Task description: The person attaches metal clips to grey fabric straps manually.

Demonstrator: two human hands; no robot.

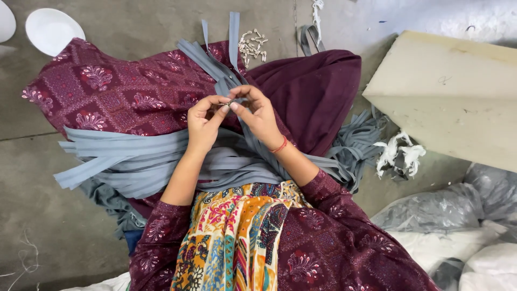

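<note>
Patterned scarf (237, 237) lies nearest; left hand (203, 123) and right hand (259, 116) fingers pinch 1 grey zipper strip (229, 89).

Small metal piece (230, 102) pinched between fingertips too tiny to identify, white plate (5, 20) cut off at left edge, grey strip ends (161, 161) hidden under forearms, plastic bags (474, 237) cropped at right

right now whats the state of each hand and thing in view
left hand: pinching a small slider
right hand: pinching the same spot on a grey tape
grey zipper tapes: loose, draped over the lap
small metal sliders: piled on the floor
foam block: lying tilted
white plate: empty
</note>
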